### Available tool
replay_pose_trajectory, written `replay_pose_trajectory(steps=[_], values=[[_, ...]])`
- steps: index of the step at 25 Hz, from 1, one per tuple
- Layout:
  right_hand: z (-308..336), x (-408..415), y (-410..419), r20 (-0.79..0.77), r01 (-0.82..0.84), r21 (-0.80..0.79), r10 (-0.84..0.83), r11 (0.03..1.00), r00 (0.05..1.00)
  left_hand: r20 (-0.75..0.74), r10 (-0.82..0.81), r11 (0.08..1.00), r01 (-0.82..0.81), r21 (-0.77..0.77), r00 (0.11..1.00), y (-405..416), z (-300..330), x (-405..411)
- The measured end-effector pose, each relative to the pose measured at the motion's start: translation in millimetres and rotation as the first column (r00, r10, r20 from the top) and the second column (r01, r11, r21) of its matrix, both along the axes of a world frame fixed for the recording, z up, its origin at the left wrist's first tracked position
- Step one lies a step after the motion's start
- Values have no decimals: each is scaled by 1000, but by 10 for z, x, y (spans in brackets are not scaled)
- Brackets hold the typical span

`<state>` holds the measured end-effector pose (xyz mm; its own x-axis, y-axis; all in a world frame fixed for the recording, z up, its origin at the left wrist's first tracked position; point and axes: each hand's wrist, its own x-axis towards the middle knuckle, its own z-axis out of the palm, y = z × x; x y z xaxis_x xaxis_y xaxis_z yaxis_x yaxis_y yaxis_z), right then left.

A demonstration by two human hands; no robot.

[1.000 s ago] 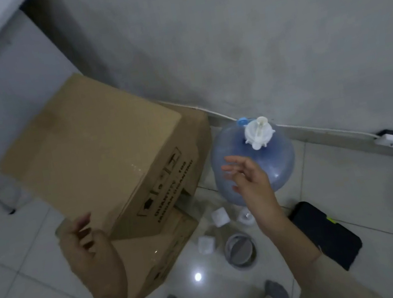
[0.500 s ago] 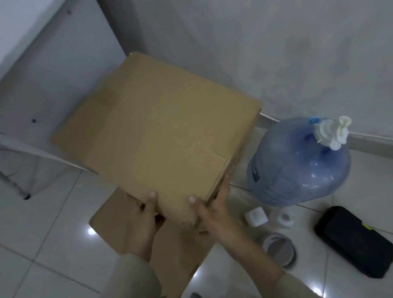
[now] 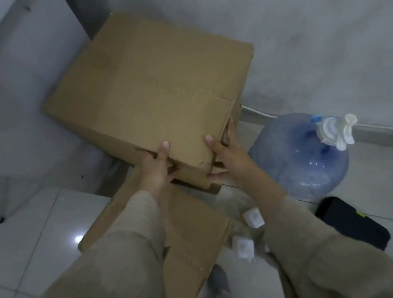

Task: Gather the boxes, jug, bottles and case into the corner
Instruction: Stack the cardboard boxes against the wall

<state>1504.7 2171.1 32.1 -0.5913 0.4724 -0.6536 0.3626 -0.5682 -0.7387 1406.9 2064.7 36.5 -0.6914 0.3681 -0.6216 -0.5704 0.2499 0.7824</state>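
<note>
One head-worn camera looks steeply down, close above the upper box (image 3: 152,96), facing the room's corner.

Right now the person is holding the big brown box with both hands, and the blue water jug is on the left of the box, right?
Not quite. The head view shows the blue water jug on the right of the big brown box, not the left. The rest holds: the left hand and the right hand both hold the box's near edge.
</note>
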Motion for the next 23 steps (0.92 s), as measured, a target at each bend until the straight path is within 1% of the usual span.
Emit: replay_pose_trajectory(steps=[4,6,9,12,15,17,19,21,23], values=[[13,-134,296,38,-9,29,8,1000,999,26,13,1000,-14,26,1000,261,-2,-177],[16,-179,401,61,16,5,-16,1000,998,17,-8,1000,8,-6,1000,351,-26,-202],[18,-233,499,49,88,-43,-86,995,995,-32,-23,999,22,-38,999,468,-89,-208],[-43,-287,580,40,110,-65,-108,992,993,-20,-18,1000,18,-3,1000,557,-117,-244],[-81,-317,575,40,146,-46,-144,988,989,21,-69,997,68,41,997,533,-211,-245],[-76,-341,522,36,185,-7,-184,983,982,58,-137,989,132,72,989,457,-299,-286],[-75,-390,398,32,250,77,-253,965,967,66,-265,964,265,11,962,281,-439,-370],[-147,-406,207,48,363,169,-376,916,925,53,-413,904,416,-97,909,19,-586,-411],[-368,-327,-98,97,502,165,-521,849,848,36,-469,859,466,-213,882,-367,-816,-435]])
